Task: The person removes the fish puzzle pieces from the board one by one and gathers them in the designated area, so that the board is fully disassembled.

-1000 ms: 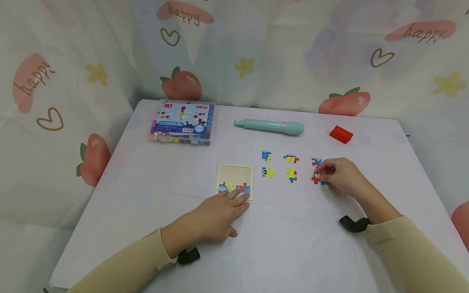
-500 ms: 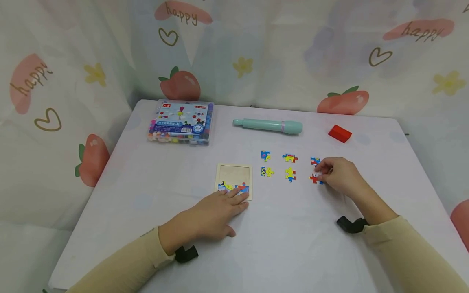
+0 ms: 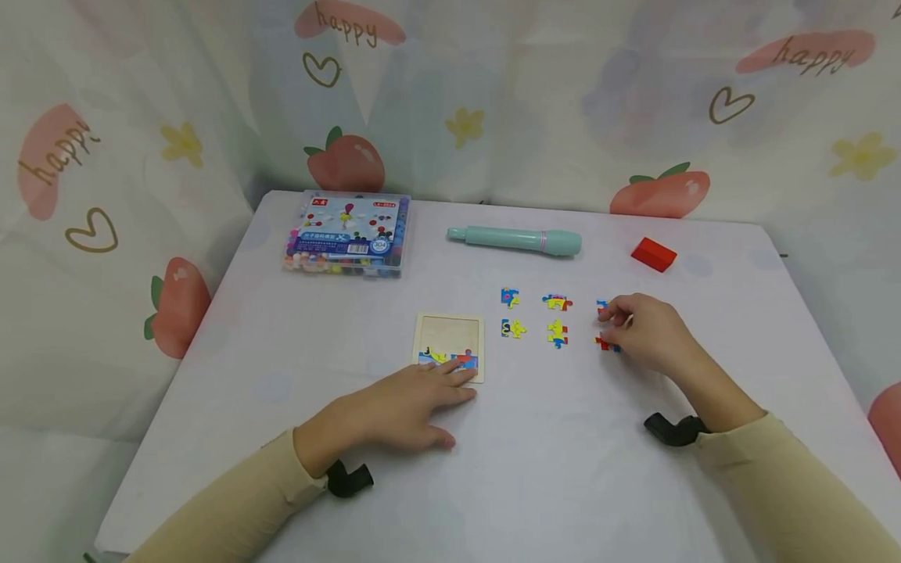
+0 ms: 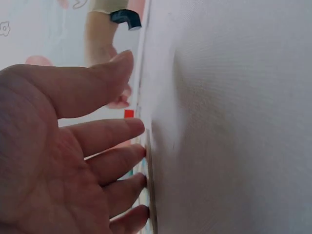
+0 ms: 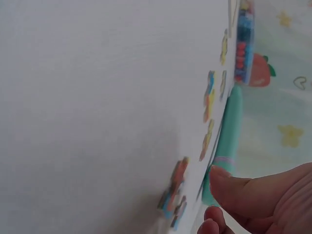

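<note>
Now, your left hand [image 3: 404,407] is spread, fingertips on the near end of the wooden frame [image 3: 450,335] on the worktop [image 3: 549,469]. Push too hard and the frame could slide. Farther off, your right hand [image 3: 653,336], thumb and fingers apart, is by the red puzzle piece [image 3: 606,345]; a clumsy bump could knock it crooked.

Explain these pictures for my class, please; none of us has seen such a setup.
There is no machine: a person works with bare hands. The wide picture comes from a camera on the head, the two closer ones from a camera on each wrist. On the table lie six loose puzzle pieces, a partly filled tray, a box, a green tube and a red block. The left hand touches the tray. The right hand is at the rightmost pieces, apparently holding nothing.
</note>
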### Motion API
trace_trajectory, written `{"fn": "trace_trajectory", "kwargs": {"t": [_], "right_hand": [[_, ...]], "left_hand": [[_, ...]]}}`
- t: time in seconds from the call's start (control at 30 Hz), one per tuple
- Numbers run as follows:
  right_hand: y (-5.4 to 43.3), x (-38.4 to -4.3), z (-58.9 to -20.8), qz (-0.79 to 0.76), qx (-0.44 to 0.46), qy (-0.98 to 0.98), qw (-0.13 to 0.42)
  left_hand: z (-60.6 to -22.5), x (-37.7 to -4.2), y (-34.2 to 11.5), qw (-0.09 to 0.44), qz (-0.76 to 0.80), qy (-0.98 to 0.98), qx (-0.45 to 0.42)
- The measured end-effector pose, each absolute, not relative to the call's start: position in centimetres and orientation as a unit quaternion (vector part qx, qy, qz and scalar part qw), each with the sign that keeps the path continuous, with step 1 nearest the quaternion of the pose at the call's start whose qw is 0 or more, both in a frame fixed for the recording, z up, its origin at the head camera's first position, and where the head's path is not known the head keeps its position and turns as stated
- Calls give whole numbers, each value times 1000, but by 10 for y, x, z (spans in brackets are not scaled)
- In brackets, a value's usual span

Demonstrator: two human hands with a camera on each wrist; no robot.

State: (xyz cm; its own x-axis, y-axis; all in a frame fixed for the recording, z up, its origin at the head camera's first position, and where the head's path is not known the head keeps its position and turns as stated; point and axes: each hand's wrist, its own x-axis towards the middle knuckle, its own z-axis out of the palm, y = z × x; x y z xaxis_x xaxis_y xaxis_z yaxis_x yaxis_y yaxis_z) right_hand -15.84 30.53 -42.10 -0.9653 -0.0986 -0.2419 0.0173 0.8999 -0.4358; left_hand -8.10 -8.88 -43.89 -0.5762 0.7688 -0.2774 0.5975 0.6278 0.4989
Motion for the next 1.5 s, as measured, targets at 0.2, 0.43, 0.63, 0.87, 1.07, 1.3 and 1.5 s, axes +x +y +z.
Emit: {"fn": "trace_trajectory", "kwargs": {"t": [0.2,0.43,0.63,0.87,1.07,1.3,1.5], "right_hand": [[273,-153,-410,-240,-58,962,120],[218,-149,-408,-281,-123,944,124],[168,-147,-413,-322,-178,919,138],[118,-148,-429,-354,-220,895,163],[98,-148,-446,-371,-232,880,186],[92,-147,-452,-345,-219,892,194],[86,-142,-452,-322,-227,901,181]], "left_hand": [[-441,-80,-91,239,217,864,386],[-443,-84,-95,142,255,874,388],[-432,-97,-102,123,205,920,310],[-438,-121,-119,149,111,956,228],[-443,-126,-127,177,124,950,225],[-449,-128,-133,184,129,951,213],[-450,-127,-132,183,136,957,181]]}}
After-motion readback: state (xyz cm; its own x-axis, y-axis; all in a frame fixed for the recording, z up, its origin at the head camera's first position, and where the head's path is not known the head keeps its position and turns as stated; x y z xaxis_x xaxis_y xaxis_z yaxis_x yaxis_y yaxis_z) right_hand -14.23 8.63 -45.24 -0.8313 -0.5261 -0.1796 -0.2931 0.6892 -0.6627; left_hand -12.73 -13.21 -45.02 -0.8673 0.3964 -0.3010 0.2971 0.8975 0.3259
